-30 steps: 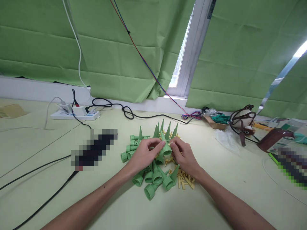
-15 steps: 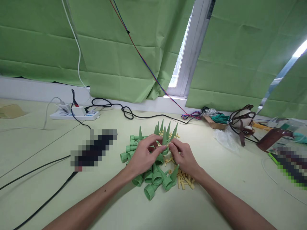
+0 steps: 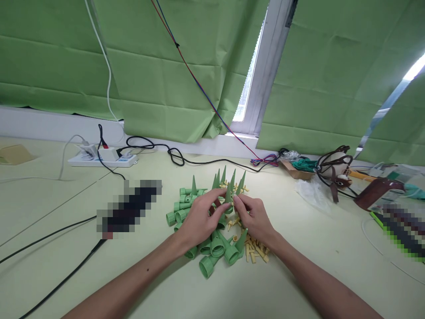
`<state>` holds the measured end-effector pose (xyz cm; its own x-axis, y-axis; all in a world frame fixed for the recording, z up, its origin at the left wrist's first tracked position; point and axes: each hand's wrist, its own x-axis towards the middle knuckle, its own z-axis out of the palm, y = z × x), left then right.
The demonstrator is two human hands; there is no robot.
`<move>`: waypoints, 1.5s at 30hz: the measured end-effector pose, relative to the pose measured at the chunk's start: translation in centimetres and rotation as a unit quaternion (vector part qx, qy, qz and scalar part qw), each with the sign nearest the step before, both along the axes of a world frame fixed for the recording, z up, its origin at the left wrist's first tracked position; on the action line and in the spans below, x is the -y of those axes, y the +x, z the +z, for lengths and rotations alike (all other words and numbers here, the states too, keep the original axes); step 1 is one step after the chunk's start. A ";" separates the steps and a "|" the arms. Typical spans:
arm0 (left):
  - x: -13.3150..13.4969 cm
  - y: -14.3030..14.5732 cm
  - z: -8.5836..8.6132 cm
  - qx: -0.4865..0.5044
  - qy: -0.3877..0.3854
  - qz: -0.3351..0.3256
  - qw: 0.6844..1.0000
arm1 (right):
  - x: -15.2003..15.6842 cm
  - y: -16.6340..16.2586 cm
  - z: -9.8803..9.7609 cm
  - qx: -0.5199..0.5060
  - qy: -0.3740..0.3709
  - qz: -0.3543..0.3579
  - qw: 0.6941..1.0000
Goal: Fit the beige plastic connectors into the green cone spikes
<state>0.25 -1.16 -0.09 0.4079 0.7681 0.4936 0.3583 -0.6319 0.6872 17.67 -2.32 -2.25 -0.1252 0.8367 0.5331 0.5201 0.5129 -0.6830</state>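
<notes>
Currently | left hand [image 3: 203, 216]: pinching green plastic cone [image 3: 228, 196], frame centre | right hand [image 3: 255, 216]: just beside it, can't tell if gripping | yellow pegs [image 3: 257, 249]: lower centre

Green curtains [image 3: 172, 88] behind a pale table [image 3: 318, 221].
On the left, a white power strip [image 3: 89, 163] with plugs [image 3: 109, 153] in it, near a pixelated dark object [image 3: 129, 208]; along the back, a looped black cable [image 3: 226, 160] and thin red-and-blue wires [image 3: 197, 83] slanting down in front of the curtains; on the right, a small cardboard box [image 3: 297, 173] with green material [image 3: 304, 165] inside, just behind a crumpled translucent plastic bag [image 3: 312, 193].
</notes>
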 end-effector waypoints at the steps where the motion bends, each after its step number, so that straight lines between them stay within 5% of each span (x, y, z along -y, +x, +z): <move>1: 0.0 0.0 0.0 0.003 -0.010 0.001 1.000 | 0.0 0.0 0.0 0.001 0.002 0.002 1.000; 21: -0.2 0.1 -0.2 0.026 -0.122 -0.028 0.992 | 0.4 -0.2 -0.7 0.067 0.066 0.049 0.994; 45: -0.2 0.2 -0.3 -0.039 -0.059 -0.036 0.997 | 0.3 0.0 -0.8 0.161 0.082 0.070 0.981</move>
